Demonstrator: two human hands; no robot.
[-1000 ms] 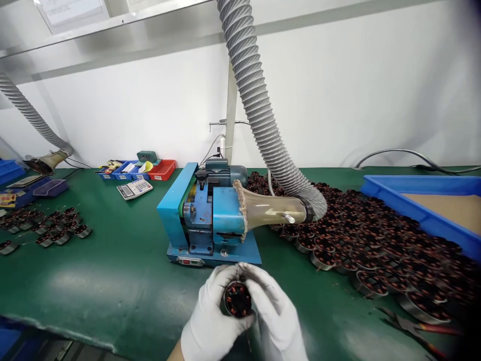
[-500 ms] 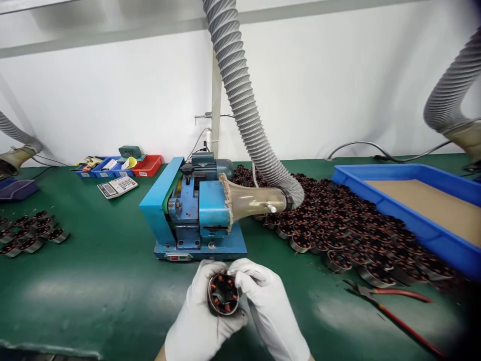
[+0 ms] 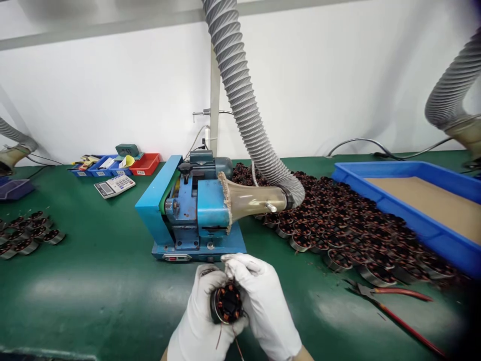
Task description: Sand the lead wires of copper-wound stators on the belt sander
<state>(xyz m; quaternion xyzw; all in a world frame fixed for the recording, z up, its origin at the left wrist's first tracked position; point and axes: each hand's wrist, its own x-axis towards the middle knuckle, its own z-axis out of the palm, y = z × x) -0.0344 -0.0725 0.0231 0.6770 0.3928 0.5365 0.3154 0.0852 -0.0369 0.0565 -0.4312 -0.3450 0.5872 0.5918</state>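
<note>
My left hand, in a white glove, is wrapped around a round motor stator with copper windings and a dark centre. Two thin copper wires hang from the stator's lower side. My right hand, gloved too, is closed in a pinch at the stator's upper right edge; what lies between its fingertips is hidden. Just beyond both hands stands a blue belt-driven machine, with a translucent funnel on its right side.
Many similar stators crowd the green table at right; several more sit at left. Red-handled cutters lie at front right near a blue tray. A grey hose hangs above. A calculator and small bins stand back left.
The stator has been turned in my left hand, and its wires now show below. My right hand has shifted slightly left across the stator's upper edge. The view has moved a little.
</note>
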